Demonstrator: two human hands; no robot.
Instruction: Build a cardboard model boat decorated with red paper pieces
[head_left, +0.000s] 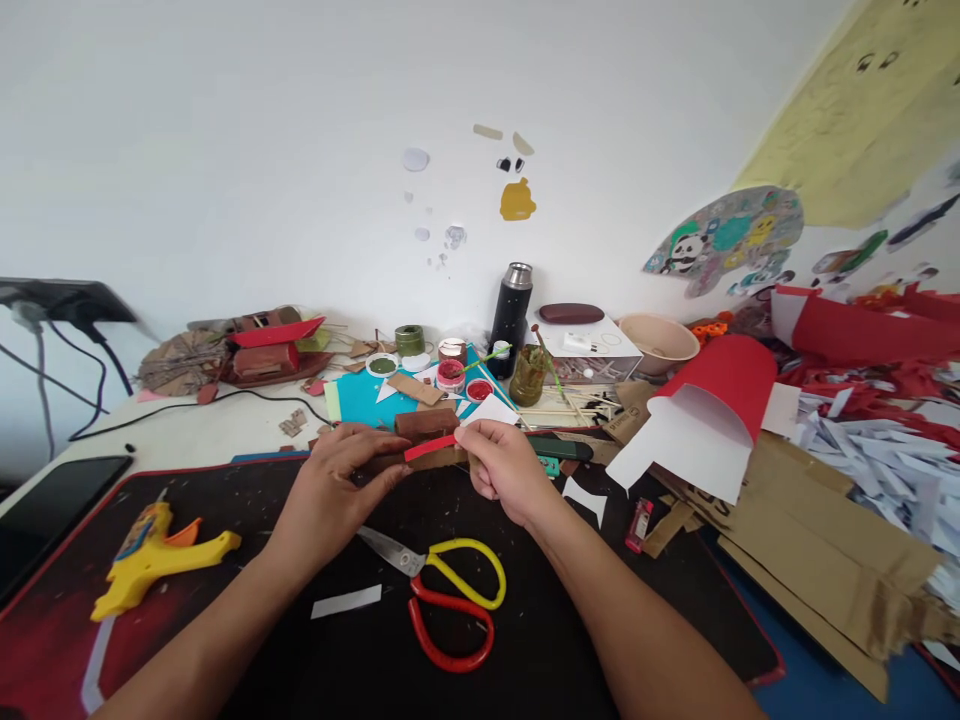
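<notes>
Illumination is even, diffuse and moderately bright. The white wall [300, 150] reads pale grey, darkening toward 9 o'clock. A highlight marks the thermos [510, 320] cap. Shadows are soft. The red strip [430, 447], off centre toward 7 o'clock, is legible. Wide-angle distortion stretches the paper scraps [877, 480] at 3 o'clock; blur softens the power strip [67, 298] at 9 o'clock.
</notes>
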